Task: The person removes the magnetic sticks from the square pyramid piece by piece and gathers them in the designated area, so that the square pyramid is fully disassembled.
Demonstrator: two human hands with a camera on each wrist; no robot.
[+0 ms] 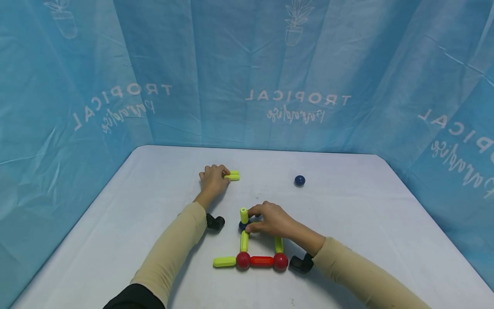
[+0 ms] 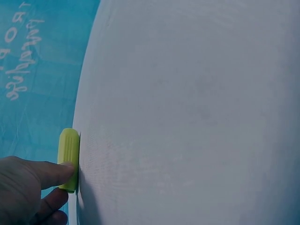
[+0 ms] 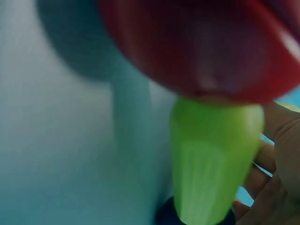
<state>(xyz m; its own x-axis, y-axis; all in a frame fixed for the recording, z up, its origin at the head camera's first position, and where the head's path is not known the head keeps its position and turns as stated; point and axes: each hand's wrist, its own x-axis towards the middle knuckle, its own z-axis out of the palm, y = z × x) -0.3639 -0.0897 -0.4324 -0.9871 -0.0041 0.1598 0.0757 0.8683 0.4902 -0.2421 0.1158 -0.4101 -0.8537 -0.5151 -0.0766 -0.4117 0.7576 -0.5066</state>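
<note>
At the far left of the table my left hand (image 1: 214, 178) pinches a yellow-green rod (image 2: 69, 154), thumb on top. A second yellow-green rod (image 1: 235, 172) lies alongside it in the head view. Nearer me is a rod-and-ball frame: two red balls (image 1: 243, 260) joined by a red rod (image 1: 262, 261), with yellow-green side rods (image 1: 244, 241) running back from them. Another rod (image 1: 224, 262) juts left. My right hand (image 1: 275, 221) grips the frame's back part beside a dark blue ball (image 1: 243, 226), from which a rod (image 1: 244, 215) stands up. The hand hides the back right corner.
A loose dark blue ball (image 1: 299, 180) lies toward the back right of the white table (image 1: 339, 193). Black wrist-camera mounts (image 1: 302, 263) sit under both wrists. A blue printed curtain (image 1: 216, 73) hangs behind and at the sides.
</note>
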